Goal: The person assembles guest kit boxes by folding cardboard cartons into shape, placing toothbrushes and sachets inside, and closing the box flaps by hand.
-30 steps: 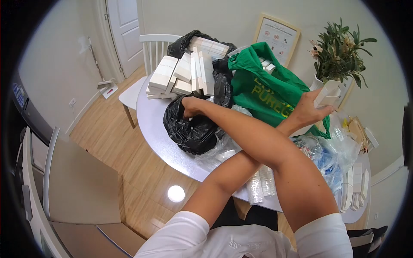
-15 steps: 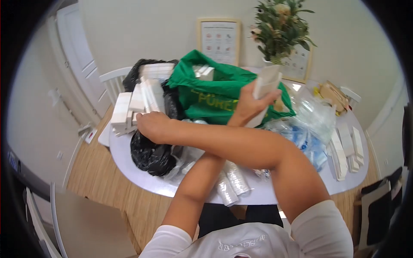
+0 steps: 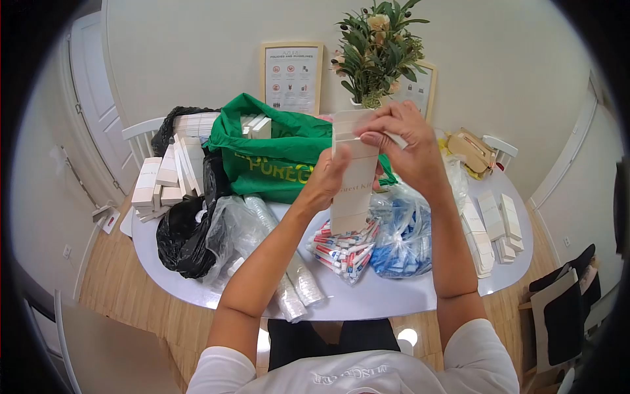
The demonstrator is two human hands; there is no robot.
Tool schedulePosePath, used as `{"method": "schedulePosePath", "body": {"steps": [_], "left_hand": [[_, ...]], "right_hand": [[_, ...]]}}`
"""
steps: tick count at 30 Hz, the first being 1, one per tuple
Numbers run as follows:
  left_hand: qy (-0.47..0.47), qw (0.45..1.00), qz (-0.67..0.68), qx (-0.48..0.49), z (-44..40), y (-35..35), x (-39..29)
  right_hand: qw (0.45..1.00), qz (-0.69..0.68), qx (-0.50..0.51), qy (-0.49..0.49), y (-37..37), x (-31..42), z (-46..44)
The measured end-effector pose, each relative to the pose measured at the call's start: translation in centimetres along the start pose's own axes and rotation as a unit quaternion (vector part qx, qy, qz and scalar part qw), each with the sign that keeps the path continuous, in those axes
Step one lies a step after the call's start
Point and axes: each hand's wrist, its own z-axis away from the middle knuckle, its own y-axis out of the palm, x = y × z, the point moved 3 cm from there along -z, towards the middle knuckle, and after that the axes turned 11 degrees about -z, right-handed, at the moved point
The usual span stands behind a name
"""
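Observation:
A long white box [image 3: 352, 209] with "Guest Kit" printed on it is upright in front of me. My left hand [image 3: 326, 178] is wrapped round its left side. At the box's open top, my right hand [image 3: 401, 134] pinches the flap area; its fingertips partly hide what they hold. Below the box lies a clear bag of red, white and blue tubes [image 3: 344, 253], beside a clear bag of blue packets [image 3: 401, 240]. Behind my left hand stands a green bag [image 3: 262, 164] with white boxes inside.
Stacked white boxes [image 3: 167, 174] and a black plastic bag [image 3: 184, 240] are at the left of the table [image 3: 230, 299]. Clear-wrapped rolls [image 3: 295, 282] lie near the front edge. More white boxes [image 3: 489, 220] are at the right, with a tan pouch [image 3: 469, 150] and a plant [image 3: 380, 56] behind.
My arms have uncrossed. The right hand has left the black bag and the left-hand boxes and come to the top of the held box. The view has turned to the right.

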Motion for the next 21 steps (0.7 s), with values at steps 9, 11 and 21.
{"method": "schedulePosePath", "body": {"steps": [9,11,21], "left_hand": [[-0.092,0.993,0.057,-0.043,0.0,0.7,2.0],[-0.103,0.993,0.047,-0.046,-0.2,0.7,2.4],[-0.112,0.988,0.101,0.008,-0.2,0.1,3.0]], "right_hand": [[0.894,-0.346,-0.146,0.243,1.0,-3.6,4.8],[0.893,-0.336,-0.186,0.232,1.5,-3.8,5.3],[0.957,-0.242,-0.010,0.160,0.9,-4.7,5.9]]}}
